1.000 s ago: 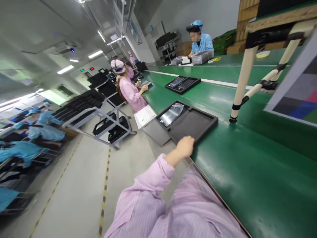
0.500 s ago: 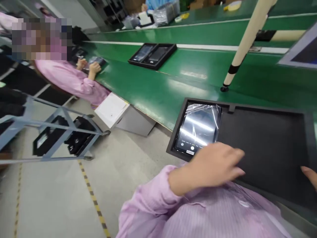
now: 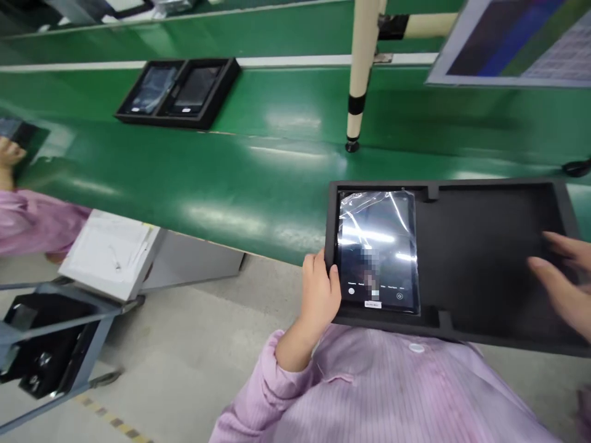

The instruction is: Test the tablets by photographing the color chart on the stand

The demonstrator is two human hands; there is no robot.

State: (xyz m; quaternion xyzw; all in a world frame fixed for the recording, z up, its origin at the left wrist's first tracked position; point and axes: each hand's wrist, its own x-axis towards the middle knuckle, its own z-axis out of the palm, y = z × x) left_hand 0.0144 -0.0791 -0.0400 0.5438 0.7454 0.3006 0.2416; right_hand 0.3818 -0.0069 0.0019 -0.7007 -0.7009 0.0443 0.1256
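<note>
A black two-compartment tray (image 3: 429, 326) lies in front of me at the edge of the green bench. In its left compartment is a tablet (image 3: 378, 258) under clear, wrinkled film, its screen lit with camera controls and a small white label at the bottom. My left hand (image 3: 321, 292) grips the tray's left wall, thumb over the rim and fingers along the outside. Over the right compartment (image 3: 484, 258), which has nothing in it, my right hand (image 3: 567, 280) reaches in from the right with thumb and forefinger apart, holding nothing.
Another black tray (image 3: 203, 120) with two tablets sits farther back on the green bench (image 3: 221, 172). A cream post (image 3: 362, 61) stands behind my tray, and a printed sheet (image 3: 521, 49) hangs at upper right. At left are a co-worker's hand (image 3: 9, 154), a white box (image 3: 108, 252) and a trolley (image 3: 69, 332).
My left hand has moved from above the tray to its left wall and closed on it. My right hand has come farther into view. The view has swung right.
</note>
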